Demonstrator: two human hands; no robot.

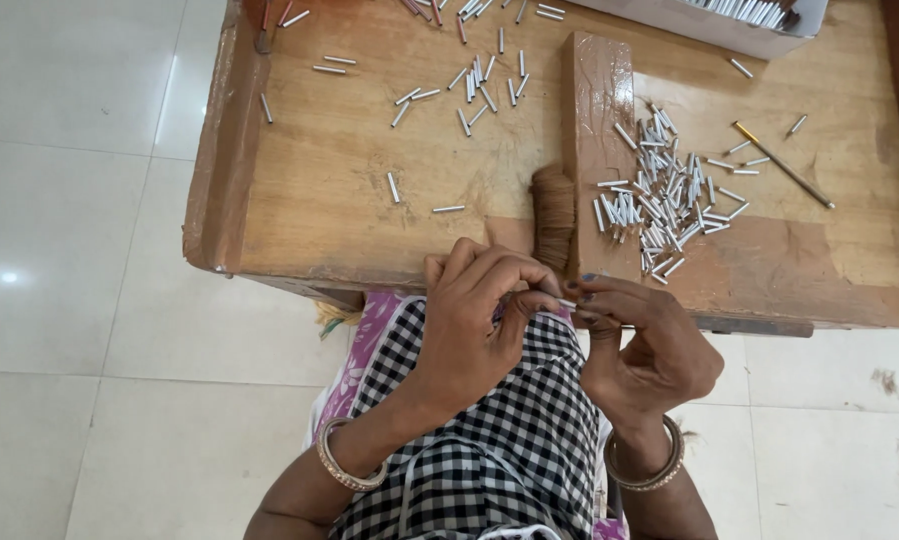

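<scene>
Seen from above, at the near edge of a low wooden counter (309, 200). Left hand (469, 320) raised in front of the lap, fingers (514, 290) curled and pinched on one end of a small silver tube (566, 303). Right hand (649, 350) just beside it, fingers (594, 300) closed on the tube's other end, thumb and forefinger pressed together. Tube held between both hands, just off the counter's near edge, above a black-and-white checked apron (509, 440). Bangle (344, 465) on the left wrist, another bangle (659, 470) on the right.

On the counter, just beyond the hands, a spool of brown thread (553, 215), lying against a raised wooden block (594, 110). To the right of the spool, a dense heap of short silver tubes (659, 195) spread over the block and the counter beside it. Farther right, a long thin stick with a gold end (781, 164), lying at a slant. Left of the block, loose tubes (474, 90) scattered toward the far edge, a few lone ones nearer. At the far right corner, a grey tray (729, 30) holding more tubes, partly cut off by the frame.

Pale tiled floor (79, 250) around the counter, with a few brown wisps of fibre (894, 420) at right.
</scene>
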